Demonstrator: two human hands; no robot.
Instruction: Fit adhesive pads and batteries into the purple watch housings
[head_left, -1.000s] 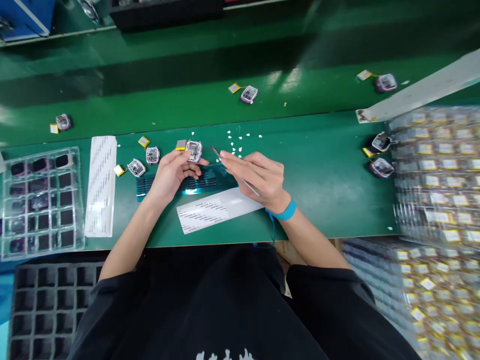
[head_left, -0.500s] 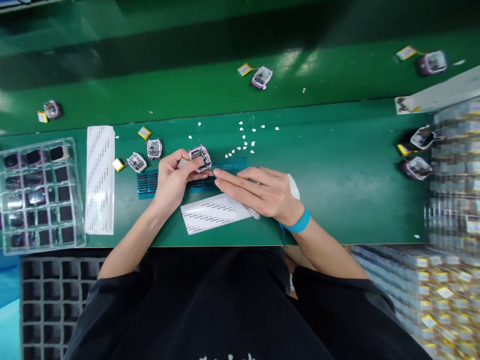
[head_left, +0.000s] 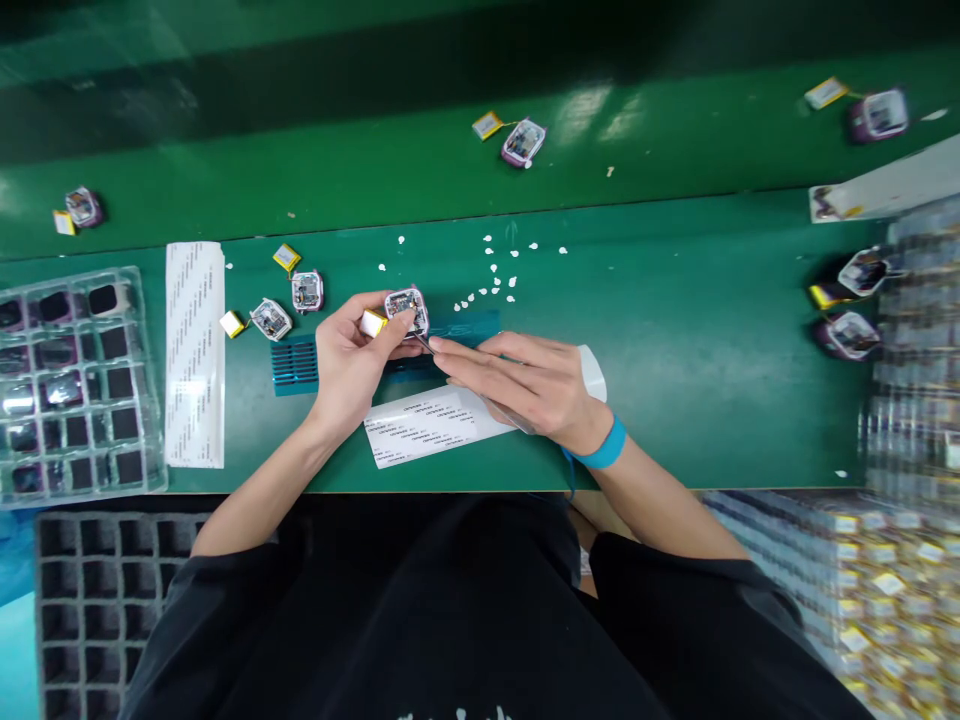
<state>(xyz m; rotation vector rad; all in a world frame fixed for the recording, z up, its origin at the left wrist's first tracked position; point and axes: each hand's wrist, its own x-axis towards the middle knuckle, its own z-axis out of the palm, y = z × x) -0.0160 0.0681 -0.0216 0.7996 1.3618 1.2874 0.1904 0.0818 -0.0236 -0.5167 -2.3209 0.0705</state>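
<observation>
My left hand [head_left: 352,350] is closed around a small watch case [head_left: 407,310] with its circuit side up, the thumb resting on it. A yellow-edged battery [head_left: 373,322] sticks out beside the case, near the left fingers. My right hand [head_left: 532,380] is closed on thin metal tweezers [head_left: 424,343], whose tip meets the lower right edge of the case. Beneath the hands lie a blue slotted strip [head_left: 295,366] and a white printed sheet [head_left: 420,428]. Small white stickers [head_left: 493,268] are scattered beyond the hands.
Two open cases [head_left: 307,291] with batteries lie left of my left hand. Farther left are a long white sheet [head_left: 195,350] and a clear tray [head_left: 154,400] of watch parts. More cases sit on the far surface and at the right, beside stacked trays [head_left: 911,400].
The case in my left hand has shifted slightly right and up, and its battery now shows more fully. The tweezers stay at its lower edge. The whole view has shifted a little.
</observation>
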